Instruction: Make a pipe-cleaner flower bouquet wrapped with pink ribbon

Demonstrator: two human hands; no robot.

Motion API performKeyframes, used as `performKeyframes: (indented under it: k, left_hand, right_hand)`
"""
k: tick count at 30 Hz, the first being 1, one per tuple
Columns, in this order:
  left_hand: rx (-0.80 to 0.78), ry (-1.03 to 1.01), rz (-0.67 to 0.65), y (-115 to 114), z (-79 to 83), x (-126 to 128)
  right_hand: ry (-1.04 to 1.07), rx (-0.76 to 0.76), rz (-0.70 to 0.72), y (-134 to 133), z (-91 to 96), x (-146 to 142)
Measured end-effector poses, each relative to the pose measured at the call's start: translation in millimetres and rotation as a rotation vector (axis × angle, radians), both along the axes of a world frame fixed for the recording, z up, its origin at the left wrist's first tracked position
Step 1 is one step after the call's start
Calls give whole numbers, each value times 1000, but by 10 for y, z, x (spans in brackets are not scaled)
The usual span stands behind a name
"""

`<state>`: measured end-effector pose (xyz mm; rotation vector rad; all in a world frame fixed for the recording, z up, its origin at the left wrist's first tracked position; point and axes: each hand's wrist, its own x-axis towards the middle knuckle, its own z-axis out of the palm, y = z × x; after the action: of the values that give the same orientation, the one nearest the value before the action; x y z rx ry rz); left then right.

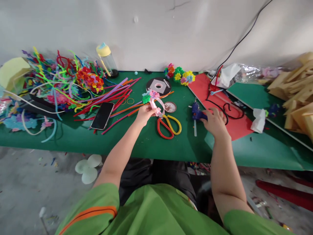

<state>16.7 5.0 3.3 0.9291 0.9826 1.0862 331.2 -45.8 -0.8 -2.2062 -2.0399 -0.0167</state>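
My left hand (145, 115) pinches a pink ribbon piece (153, 105), which stands upright with pink and green fuzzy flowers (153, 95) at its top. Below it, scissors (158, 128) with one red and one yellow handle lie on the table, their blades mostly hidden. My right hand (215, 120) is closed around the handle of a blue hot glue gun (196, 111), and a clear glue stick (195, 128) shows beside it. Between the hands lie a small round patterned disc (170, 107) and, farther back, a black ribbon spool (152, 84).
Left on the green table (132, 137) are a phone (102, 116), loose pipe cleaners (123, 93) and a tangled colourful heap (56, 81). A bottle (111, 62) and flower balls (179, 74) stand behind. Red sheets (238, 129), a black cord (251, 27) and wooden pieces (290, 85) lie right.
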Motion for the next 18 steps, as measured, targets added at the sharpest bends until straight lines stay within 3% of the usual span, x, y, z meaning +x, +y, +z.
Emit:
performKeyframes:
  k: [6, 11, 14, 18]
  left_hand:
    - [-11, 16, -14, -7, 23, -1]
    - [-17, 33, -8, -1, 36, -14]
    - [-37, 54, 3, 5, 49, -28]
    - [-39, 83, 6, 21, 62, -57]
  right_hand:
    - [145, -9, 50, 97, -157, 1]
    - [291, 182, 251, 114, 4, -221]
    - [498, 248, 356, 189, 162, -452]
    - [1066, 3, 377, 284, 201, -763]
